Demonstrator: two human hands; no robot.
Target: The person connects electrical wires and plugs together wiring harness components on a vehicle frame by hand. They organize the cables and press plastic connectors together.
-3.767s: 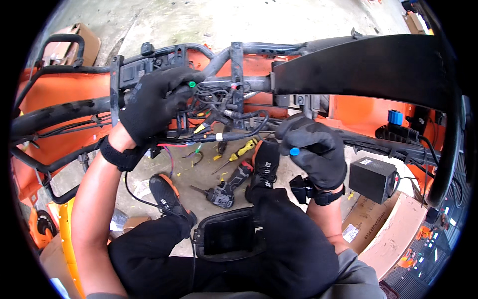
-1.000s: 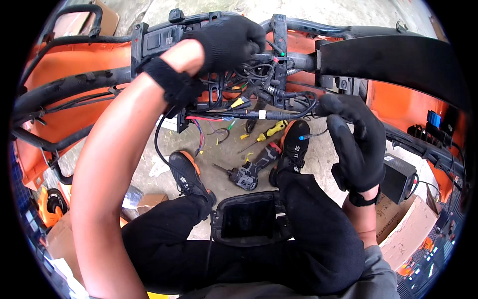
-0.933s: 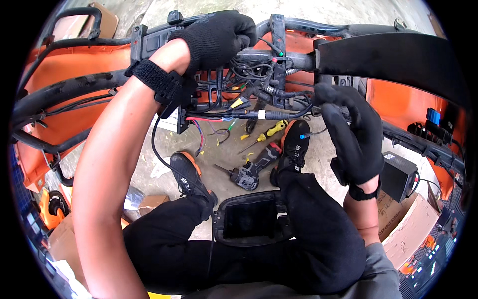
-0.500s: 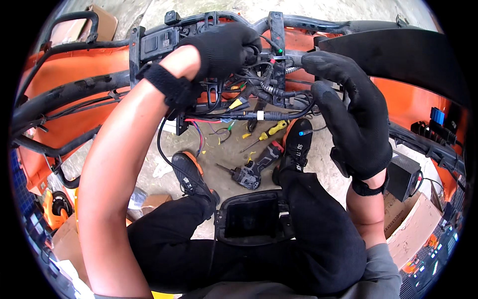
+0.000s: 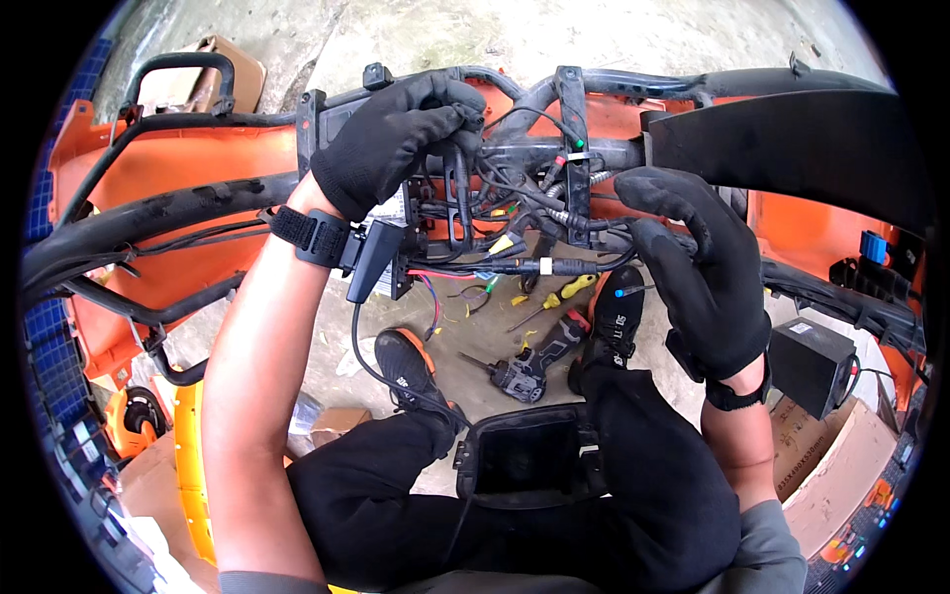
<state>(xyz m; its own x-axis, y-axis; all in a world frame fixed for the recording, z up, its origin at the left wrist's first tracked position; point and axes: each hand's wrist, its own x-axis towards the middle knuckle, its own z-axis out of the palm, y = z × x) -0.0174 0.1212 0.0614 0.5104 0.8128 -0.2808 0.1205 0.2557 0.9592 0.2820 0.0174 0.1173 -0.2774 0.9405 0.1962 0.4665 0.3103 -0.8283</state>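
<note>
Head view: wiring bundle [image 5: 526, 188] sprawls across middle of dark frame [image 5: 252, 191]. Left hand [image 5: 396, 144], at bundle's far left side, fingers curled; no telling whether they pinch anything. Right hand [image 5: 708, 257], right of bundle, half-spread, thumb apart from fingers, nothing clearly gripped. Blue-tipped lead [image 5: 623, 292] sits just beside its thumb. Now, handling: bundle looks light, bendy, springy at curves; thin strands probably fragile under tugging. Best hold: white-banded connector [image 5: 548, 266] on near side, stiff-looking; take solid body, never strands; smooth shell might slip.
</note>
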